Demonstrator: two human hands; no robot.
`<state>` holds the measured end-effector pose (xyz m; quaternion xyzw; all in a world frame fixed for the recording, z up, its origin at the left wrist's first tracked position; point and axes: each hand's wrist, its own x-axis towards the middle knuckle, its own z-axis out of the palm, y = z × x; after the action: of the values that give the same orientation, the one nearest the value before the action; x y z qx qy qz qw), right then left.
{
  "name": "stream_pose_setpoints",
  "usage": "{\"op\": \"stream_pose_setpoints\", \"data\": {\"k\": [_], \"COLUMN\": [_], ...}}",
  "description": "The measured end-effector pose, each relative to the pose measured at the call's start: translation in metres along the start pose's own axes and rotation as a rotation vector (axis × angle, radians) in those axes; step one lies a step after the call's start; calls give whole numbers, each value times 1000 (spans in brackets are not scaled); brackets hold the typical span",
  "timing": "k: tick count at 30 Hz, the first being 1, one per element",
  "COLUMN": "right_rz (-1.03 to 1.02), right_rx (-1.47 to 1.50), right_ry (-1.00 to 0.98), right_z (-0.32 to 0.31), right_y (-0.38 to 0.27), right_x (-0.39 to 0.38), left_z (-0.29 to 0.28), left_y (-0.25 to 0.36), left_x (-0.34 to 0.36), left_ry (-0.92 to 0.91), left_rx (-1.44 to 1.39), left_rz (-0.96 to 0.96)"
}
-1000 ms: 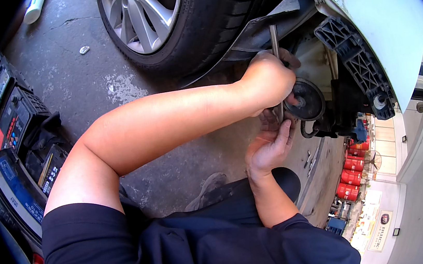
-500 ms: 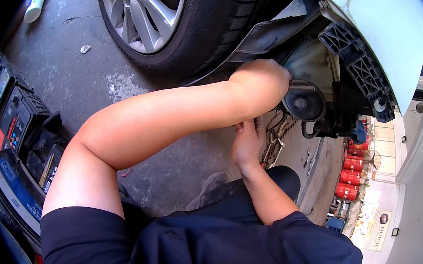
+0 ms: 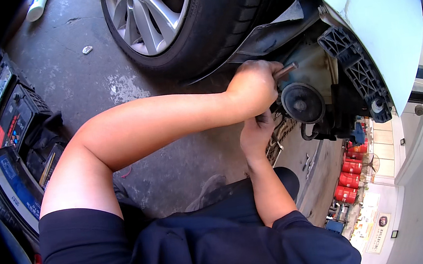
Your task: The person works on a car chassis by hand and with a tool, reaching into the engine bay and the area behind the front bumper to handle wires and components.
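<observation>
My left hand [image 3: 254, 84] reaches across from the left, closed around a metal rod [image 3: 287, 70] whose free end sticks out to the right past the fingers. Just below the left wrist, my right hand [image 3: 257, 134] points upward with curled, darkened fingertips. The left wrist partly covers those fingertips, and whatever they hold is hidden. Right beside both hands sits a round black disc [image 3: 302, 104], which looks like a car horn. Above them a dark, bent wheel-arch liner [image 3: 268, 37] hangs from the car.
A wheel with a silver rim [image 3: 149, 21] and black tyre stands beyond my arms. On the right are a pale body panel [image 3: 375, 14] and a black lattice bracket [image 3: 356, 71]. Car batteries [image 3: 15, 123] line the left. Red drums [image 3: 349, 180] stand farther off at right.
The left hand has shifted slightly left, and the rod has swung upward, away from the front of the disc. My right hand has risen a little, to the right.
</observation>
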<state>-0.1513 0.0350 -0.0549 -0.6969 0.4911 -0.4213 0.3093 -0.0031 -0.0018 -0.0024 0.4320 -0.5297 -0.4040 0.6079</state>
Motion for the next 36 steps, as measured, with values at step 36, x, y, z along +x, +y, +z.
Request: {"op": "stream_pose_setpoints", "data": {"k": [36], "right_rz": [71], "right_rx": [50], "right_ry": [101], "right_z": [-3], "right_y": [-30], "right_x": [-11], "left_z": [0], "left_y": [2], "left_x": [0], "left_ry": [-42], "left_rx": [-354], "left_rz": [-361]}}
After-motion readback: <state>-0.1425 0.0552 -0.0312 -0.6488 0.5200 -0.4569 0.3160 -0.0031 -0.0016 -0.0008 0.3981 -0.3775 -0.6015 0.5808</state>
